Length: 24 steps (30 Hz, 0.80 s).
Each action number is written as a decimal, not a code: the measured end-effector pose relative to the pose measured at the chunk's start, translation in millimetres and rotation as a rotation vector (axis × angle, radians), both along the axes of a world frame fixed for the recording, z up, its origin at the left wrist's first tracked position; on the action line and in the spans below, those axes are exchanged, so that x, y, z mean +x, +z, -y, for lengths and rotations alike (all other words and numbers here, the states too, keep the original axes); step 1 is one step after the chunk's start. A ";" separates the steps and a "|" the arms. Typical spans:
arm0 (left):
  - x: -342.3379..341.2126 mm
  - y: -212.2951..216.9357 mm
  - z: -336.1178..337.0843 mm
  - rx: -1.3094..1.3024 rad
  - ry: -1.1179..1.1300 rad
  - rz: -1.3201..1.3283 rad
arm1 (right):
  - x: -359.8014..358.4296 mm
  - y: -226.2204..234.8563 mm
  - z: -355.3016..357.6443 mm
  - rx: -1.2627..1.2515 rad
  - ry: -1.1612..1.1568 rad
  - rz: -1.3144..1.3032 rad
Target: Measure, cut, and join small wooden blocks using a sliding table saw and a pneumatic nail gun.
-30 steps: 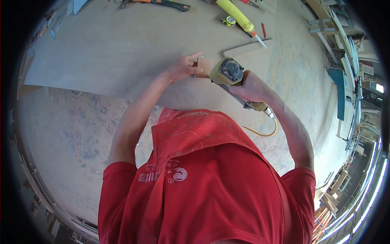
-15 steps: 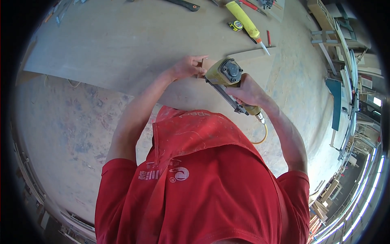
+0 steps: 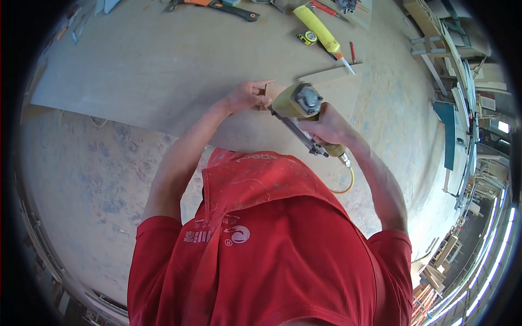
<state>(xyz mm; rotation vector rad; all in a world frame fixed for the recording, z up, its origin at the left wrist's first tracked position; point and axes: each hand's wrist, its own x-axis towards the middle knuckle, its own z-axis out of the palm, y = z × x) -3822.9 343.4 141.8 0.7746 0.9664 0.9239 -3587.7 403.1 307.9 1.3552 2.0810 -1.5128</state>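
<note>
My right hand grips a yellow pneumatic nail gun, its nose pressed down near a small wooden piece. The gun's long dark magazine runs back toward me, and a yellow air hose curls from its handle. My left hand pinches the small wooden piece right beside the gun's nose. Both hands work on a large pale plywood sheet lying on the floor. My red shirt and apron fill the lower middle of the view.
A yellow caulking tube, a small tape measure, a red pencil and a dark orange-handled tool lie at the sheet's far edge. A second board lies to the right. Stacked wooden frames stand at the right.
Both hands and the nail gun stay together on the small wooden piece. The view has shifted slightly; the hands sit a little lower in the picture.
</note>
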 end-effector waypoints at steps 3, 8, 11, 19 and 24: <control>2.8 5.4 3.0 -0.013 0.010 -0.023 | 8.5 10.1 2.5 -0.070 -0.045 -0.003; 0.3 -0.2 10.0 0.006 0.013 0.016 | 13.0 6.1 4.0 -0.035 -0.051 0.001; 2.6 -2.6 11.5 0.041 0.016 0.010 | 12.7 -0.5 8.6 -0.040 -0.046 0.024; 0.1 -1.0 0.6 0.040 0.004 0.148 | 13.7 -11.6 6.4 0.079 -0.002 0.031; 11.2 2.5 3.1 0.341 0.064 0.062 | 19.3 -13.0 7.0 0.115 -0.033 -0.089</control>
